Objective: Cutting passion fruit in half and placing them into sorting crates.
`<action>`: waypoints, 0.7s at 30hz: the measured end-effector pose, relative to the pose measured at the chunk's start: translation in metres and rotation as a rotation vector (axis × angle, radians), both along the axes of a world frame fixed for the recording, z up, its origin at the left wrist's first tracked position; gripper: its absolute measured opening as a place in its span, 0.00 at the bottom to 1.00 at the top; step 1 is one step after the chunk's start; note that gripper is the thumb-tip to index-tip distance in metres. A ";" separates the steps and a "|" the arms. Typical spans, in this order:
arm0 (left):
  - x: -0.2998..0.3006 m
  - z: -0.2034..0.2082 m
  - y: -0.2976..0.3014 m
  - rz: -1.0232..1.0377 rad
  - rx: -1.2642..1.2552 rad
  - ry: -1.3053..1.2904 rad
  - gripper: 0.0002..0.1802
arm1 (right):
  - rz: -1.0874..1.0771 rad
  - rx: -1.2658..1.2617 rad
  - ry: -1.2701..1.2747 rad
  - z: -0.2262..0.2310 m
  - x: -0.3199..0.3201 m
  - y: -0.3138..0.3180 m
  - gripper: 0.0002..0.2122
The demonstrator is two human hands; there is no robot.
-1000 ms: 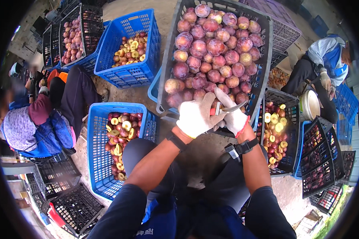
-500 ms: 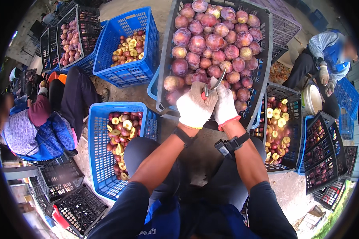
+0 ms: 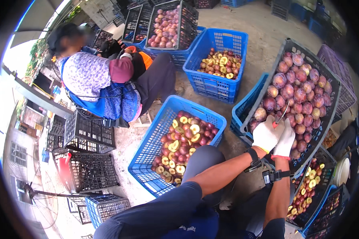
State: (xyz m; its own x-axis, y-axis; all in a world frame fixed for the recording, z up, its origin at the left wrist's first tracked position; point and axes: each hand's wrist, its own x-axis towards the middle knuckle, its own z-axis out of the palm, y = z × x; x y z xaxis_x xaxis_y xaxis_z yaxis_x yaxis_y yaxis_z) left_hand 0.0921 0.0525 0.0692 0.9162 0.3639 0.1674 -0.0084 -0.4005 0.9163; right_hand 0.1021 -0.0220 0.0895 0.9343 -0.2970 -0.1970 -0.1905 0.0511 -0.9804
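Observation:
Both my hands wear white knitted gloves and are held close together over the near side of a dark crate [image 3: 249, 116] heaped with reddish-purple plums [image 3: 300, 95]. Between the gloves a small knife [image 3: 282, 112] points up and away, its red handle showing at the fingers of my left hand [image 3: 266, 134]. That hand is closed around the handle. Pressed against it on the right is my right hand [image 3: 285, 139], its fingers curled in. Whatever lies inside the right glove is hidden. Both wrists carry dark bands, the right one with a small box-like device.
Blue crates of halved plums stand left of my knees [image 3: 141, 159] and farther back [image 3: 211, 85]. A dark crate [image 3: 321, 199] with cut plums is at my right. A seated person [image 3: 91, 79] works at the left, beside stacked black crates [image 3: 89, 133].
My view has swung left, so the plum crate and my hands now appear farther right. The gloves stay together at the knife over the plums.

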 end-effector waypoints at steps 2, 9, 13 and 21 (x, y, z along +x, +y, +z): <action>-0.002 0.004 0.004 0.000 -0.059 0.089 0.20 | 0.014 0.004 -0.049 -0.020 0.003 -0.005 0.23; -0.016 0.026 0.021 0.020 -0.090 0.203 0.21 | 0.096 -0.125 -0.069 -0.025 -0.002 -0.007 0.20; -0.023 0.040 0.021 -0.159 0.172 -0.239 0.18 | 0.187 0.626 -0.024 -0.042 -0.007 -0.046 0.18; -0.042 0.060 0.008 -0.476 0.445 -0.383 0.20 | 0.069 0.756 0.170 -0.011 -0.039 -0.070 0.15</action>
State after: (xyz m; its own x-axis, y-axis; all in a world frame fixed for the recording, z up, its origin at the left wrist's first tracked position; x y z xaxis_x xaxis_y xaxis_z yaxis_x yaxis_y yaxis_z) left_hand 0.0505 0.0609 0.1288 0.8058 -0.2330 0.5445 -0.5583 -0.6056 0.5670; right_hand 0.0627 -0.0921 0.0783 0.8846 0.0326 -0.4651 -0.3620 0.6766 -0.6412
